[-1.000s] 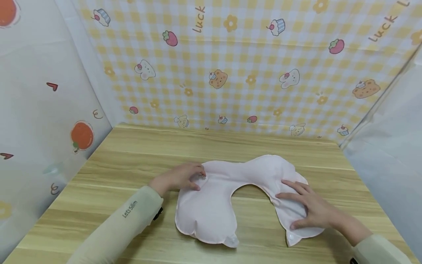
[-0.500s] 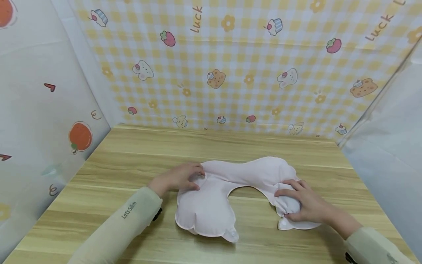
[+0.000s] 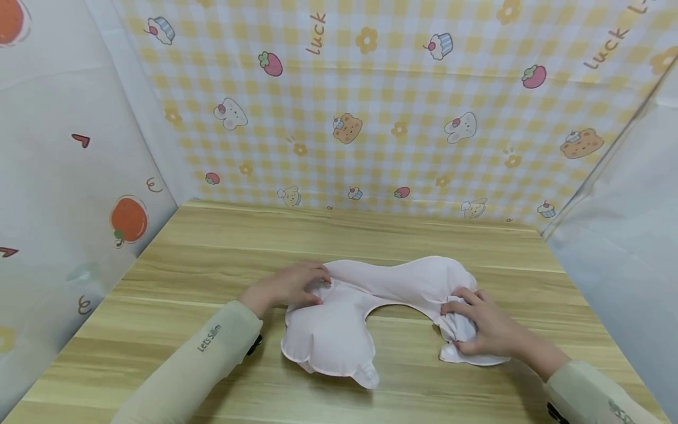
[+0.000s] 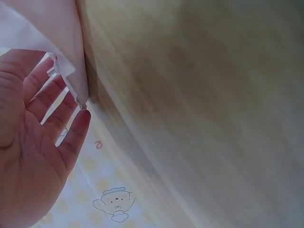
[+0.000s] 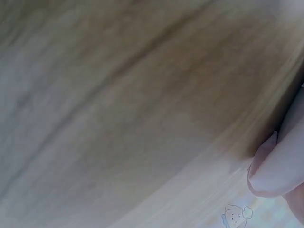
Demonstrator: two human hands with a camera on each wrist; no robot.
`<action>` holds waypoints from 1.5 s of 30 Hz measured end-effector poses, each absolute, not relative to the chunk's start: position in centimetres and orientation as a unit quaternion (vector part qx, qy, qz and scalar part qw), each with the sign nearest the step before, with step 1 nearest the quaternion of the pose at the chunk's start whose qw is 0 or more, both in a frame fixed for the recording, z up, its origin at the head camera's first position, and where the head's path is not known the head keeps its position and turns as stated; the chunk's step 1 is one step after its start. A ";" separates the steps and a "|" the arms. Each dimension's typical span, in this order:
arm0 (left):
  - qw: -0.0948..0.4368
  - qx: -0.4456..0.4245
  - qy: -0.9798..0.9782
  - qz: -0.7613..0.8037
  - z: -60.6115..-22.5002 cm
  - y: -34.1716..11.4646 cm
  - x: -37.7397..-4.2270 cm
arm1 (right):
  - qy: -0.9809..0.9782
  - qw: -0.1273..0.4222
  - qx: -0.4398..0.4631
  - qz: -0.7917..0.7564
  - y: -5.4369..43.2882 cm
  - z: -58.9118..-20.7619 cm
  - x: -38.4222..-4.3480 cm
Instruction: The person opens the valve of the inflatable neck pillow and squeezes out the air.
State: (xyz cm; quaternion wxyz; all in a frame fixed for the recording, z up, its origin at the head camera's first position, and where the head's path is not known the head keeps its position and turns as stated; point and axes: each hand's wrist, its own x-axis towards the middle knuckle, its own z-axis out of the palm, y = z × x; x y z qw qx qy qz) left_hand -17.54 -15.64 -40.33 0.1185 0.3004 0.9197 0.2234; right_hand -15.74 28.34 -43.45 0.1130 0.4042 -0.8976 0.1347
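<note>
We've bunched the U-shaped neck pillow (image 3: 381, 284) inward over the last second — our right hand (image 3: 489, 327) clutching its right lobe (image 3: 459, 327), our left hand (image 3: 288, 287) loose-fingered at its left edge. If our grip slackens, springy fill could unroll it across the wood-grain tabletop (image 3: 212, 253) beneath.

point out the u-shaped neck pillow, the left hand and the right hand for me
U-shaped neck pillow (image 3: 332, 341): head view, on its puffed left lobe.
Left hand (image 3: 293, 285): head view, on the back of the hand.
Right hand (image 3: 491, 328): head view, on the back of the hand.
</note>
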 end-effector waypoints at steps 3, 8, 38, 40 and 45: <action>0.124 0.297 0.920 0.225 -40.5 -15.6 -17.5 | -0.898 0.117 0.404 0.132 28.3 -43.5 -15.7; 0.116 0.309 0.918 0.219 -40.8 -15.7 -17.6 | -0.900 0.121 0.398 0.128 28.4 -43.7 -15.6; 0.128 0.304 0.917 0.226 -40.8 -16.7 -17.5 | -0.925 0.108 0.325 0.163 28.3 -41.4 -15.7; 0.123 0.308 0.916 0.224 -40.8 -16.7 -17.5 | -0.926 0.096 0.317 0.179 28.1 -40.6 -16.3; 0.114 0.323 0.915 0.211 -40.7 -16.7 -17.8 | -0.930 0.056 0.304 0.199 27.3 -39.1 -17.8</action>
